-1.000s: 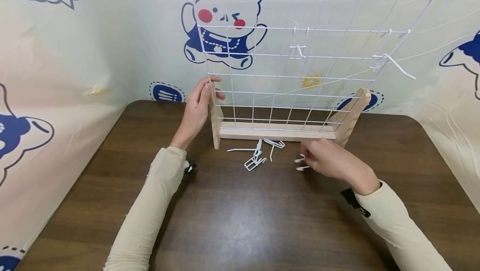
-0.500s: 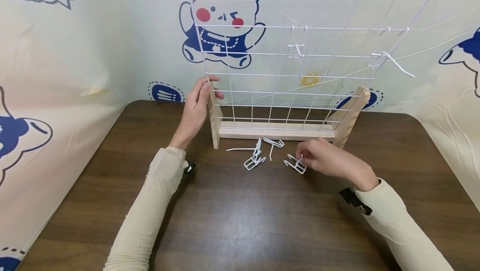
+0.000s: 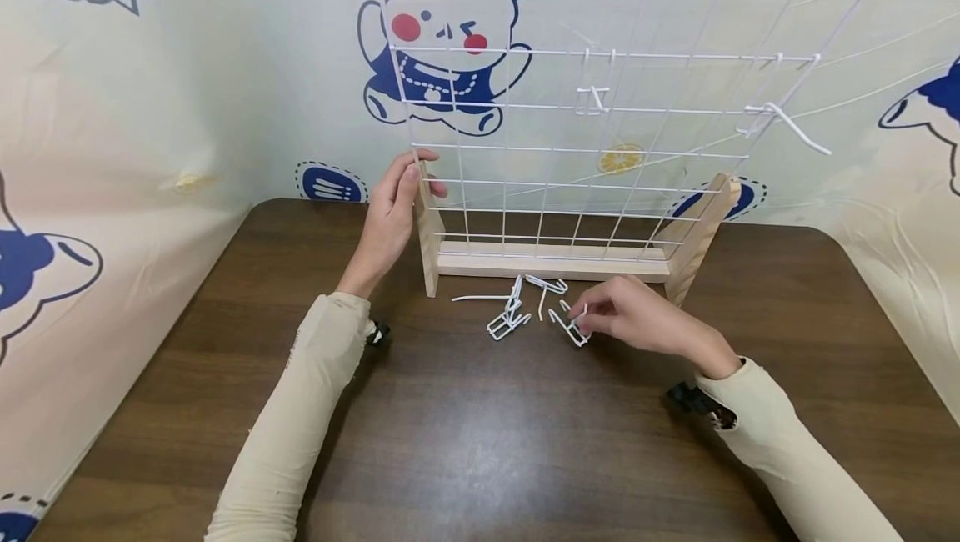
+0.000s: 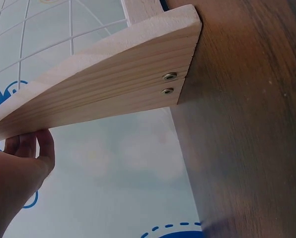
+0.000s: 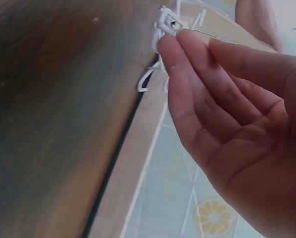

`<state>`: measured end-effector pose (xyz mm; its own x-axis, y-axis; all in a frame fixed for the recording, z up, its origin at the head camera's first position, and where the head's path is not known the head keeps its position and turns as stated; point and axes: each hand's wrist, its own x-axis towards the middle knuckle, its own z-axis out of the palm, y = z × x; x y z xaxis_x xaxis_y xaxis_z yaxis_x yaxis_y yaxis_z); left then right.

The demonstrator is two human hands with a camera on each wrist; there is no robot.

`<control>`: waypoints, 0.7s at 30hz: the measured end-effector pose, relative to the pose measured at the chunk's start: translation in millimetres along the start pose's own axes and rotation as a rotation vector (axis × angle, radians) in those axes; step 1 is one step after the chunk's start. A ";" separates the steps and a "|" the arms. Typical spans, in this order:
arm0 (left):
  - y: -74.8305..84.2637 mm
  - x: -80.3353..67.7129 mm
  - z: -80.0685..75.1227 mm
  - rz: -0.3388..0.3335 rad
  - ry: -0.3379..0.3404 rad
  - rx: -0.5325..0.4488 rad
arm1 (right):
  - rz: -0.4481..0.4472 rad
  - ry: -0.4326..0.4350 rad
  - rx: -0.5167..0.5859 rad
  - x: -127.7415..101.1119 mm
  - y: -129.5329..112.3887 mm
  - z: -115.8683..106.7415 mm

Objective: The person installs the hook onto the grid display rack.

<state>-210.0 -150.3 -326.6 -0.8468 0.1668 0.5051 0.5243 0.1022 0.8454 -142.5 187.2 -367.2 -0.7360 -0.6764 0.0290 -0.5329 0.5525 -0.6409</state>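
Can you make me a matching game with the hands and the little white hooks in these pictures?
Things:
1. left hand
2. right hand
3. long white wire hook
4. loose pile of white wire hooks

Places:
a. lying on the dark brown wooden table
b. hanging on the white wire grid panel
c. gripping the pale wooden stand's post
d. pinching a small white wire hook

Pairs: 1-c, 2-d, 3-b, 4-a

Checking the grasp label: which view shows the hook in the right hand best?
Head view: the white hook shows whole on the table, pinched by the right hand. Right wrist shows only bits of hook past the fingertips. Left wrist shows none of it.
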 end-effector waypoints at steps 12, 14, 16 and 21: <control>-0.3 -0.3 -1.1 -0.004 0.000 -0.004 | -0.134 0.086 0.093 -1.9 -19.7 -4.1; -0.2 -0.3 -1.0 -0.006 0.000 -0.006 | -0.126 0.089 0.128 -2.4 -23.3 -5.8; -0.3 -0.1 -0.9 -0.004 0.000 -0.006 | -0.109 0.087 0.157 -3.3 -26.4 -7.5; -0.8 0.5 -0.3 0.003 0.000 -0.005 | -0.055 0.074 0.187 -6.7 -32.4 -9.6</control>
<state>-210.8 -150.6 -327.0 -0.8454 0.1667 0.5074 0.5262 0.0973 0.8448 -124.3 178.6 -339.3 -0.7399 -0.6619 0.1198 -0.4916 0.4105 -0.7681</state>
